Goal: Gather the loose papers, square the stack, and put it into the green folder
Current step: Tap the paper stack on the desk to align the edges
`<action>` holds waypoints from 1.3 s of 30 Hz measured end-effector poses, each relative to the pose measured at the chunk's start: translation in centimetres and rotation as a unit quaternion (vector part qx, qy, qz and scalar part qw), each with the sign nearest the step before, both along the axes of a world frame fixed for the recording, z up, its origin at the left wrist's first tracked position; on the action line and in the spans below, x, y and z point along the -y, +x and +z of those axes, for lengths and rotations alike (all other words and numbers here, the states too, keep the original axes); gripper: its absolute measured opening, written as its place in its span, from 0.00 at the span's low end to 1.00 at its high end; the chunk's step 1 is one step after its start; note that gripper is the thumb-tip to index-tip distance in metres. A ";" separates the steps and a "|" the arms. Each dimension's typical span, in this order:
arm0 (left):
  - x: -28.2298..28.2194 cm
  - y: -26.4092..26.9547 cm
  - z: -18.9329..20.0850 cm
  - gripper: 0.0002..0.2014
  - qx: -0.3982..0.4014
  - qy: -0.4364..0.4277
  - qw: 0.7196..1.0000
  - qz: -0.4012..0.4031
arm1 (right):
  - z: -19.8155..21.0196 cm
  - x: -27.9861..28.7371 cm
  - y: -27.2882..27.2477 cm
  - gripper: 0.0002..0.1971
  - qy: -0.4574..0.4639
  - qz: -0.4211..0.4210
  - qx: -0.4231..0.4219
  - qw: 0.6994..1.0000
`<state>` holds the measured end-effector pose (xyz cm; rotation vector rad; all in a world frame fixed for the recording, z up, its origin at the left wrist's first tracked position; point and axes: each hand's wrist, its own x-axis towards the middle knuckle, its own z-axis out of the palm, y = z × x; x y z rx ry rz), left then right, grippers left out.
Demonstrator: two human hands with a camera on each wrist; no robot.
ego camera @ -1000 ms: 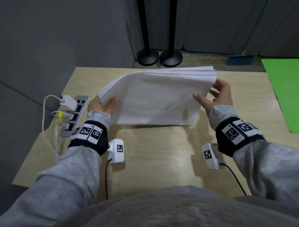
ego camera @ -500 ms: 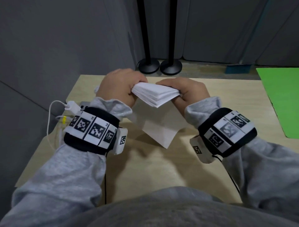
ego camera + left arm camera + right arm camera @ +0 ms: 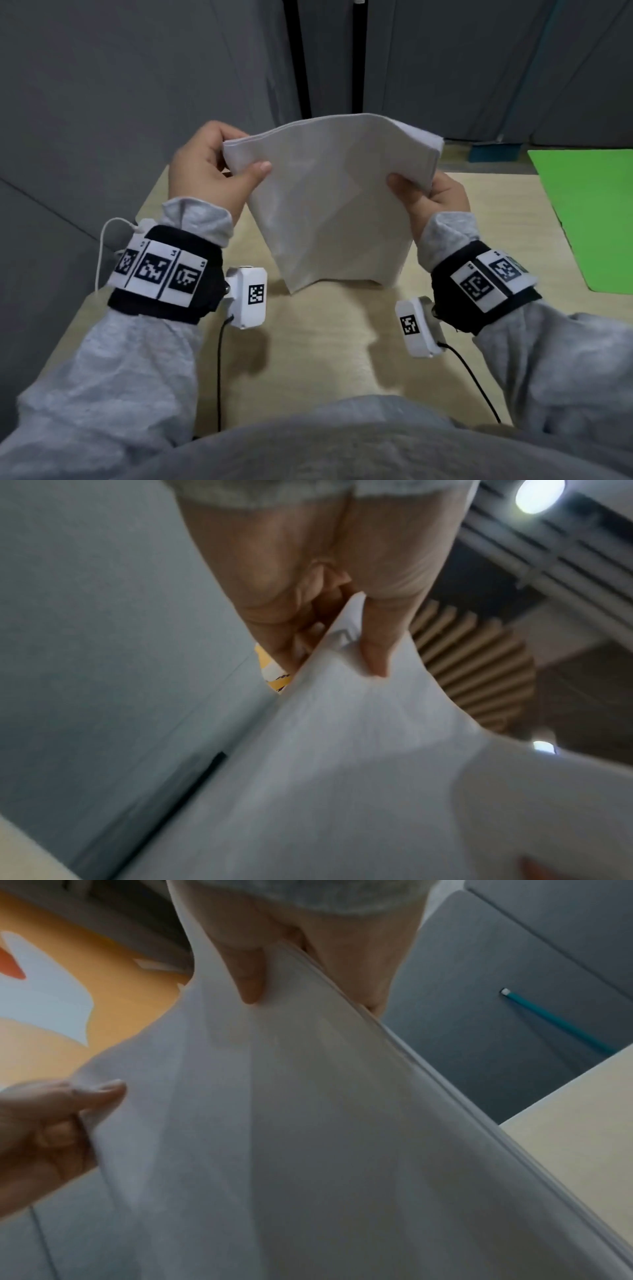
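- Stack of white papers (image 3: 334, 202) held upright above the desk (image 3: 318, 346), broad face toward the camera, top edge bowed into an arch, bottom edge at or just above the desktop; can't tell if it touches.
- Left hand (image 3: 209, 171) is the grip on the stack's upper left corner: thumb (image 3: 255, 171) pressed on the near face, fingers curled behind, clamped on the papers. Left wrist view shows the same pinch (image 3: 342, 610), sheets fanning down & away from it.
- Right hand (image 3: 433, 202) is the grip on the right edge, lower than the left: thumb on the near face, fingers wrapped round the back, clamped on the papers. Right wrist view: thumb (image 3: 248, 969) flat on the sheet, layered edges of the stack running down to the right.
- Papers sit between both hands, w/ each hand at an opposite side.
- Green folder (image 3: 589, 216) lies flat on the desk at the far right, well apart from stack & hands.
- Both wrists wear black bands w/ printed square markers and small white camera units.
- Grey partition panels stand behind the desk.
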<state>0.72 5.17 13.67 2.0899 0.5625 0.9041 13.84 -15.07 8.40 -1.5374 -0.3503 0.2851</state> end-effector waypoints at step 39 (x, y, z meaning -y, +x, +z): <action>0.6 -0.5 -3.7 0.17 -0.051 -0.254 0.966 0.003 | -0.8 -1.4 0.1 0.07 -0.032 0.033 -0.012 0.999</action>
